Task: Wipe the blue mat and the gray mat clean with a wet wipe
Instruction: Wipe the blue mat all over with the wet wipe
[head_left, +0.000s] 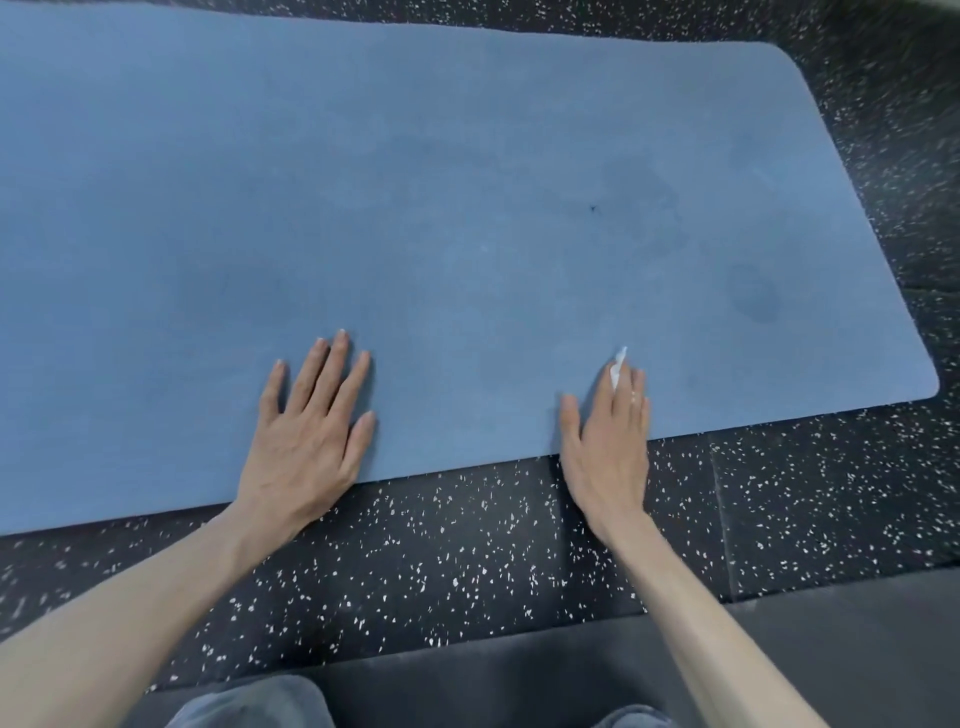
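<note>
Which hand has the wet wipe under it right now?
The right hand: a white corner of the wet wipe pokes out past its fingers on the blue mat. The left hand lies flat and bare.

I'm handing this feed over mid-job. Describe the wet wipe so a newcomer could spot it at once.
Start at the big blue mat on the speckled black floor and follow its near edge to the right hand, which lies flat there. The wet wipe sits under that hand's fingers, only a small corner poking out past the fingertips. It is the only white thing on the mat.
</note>
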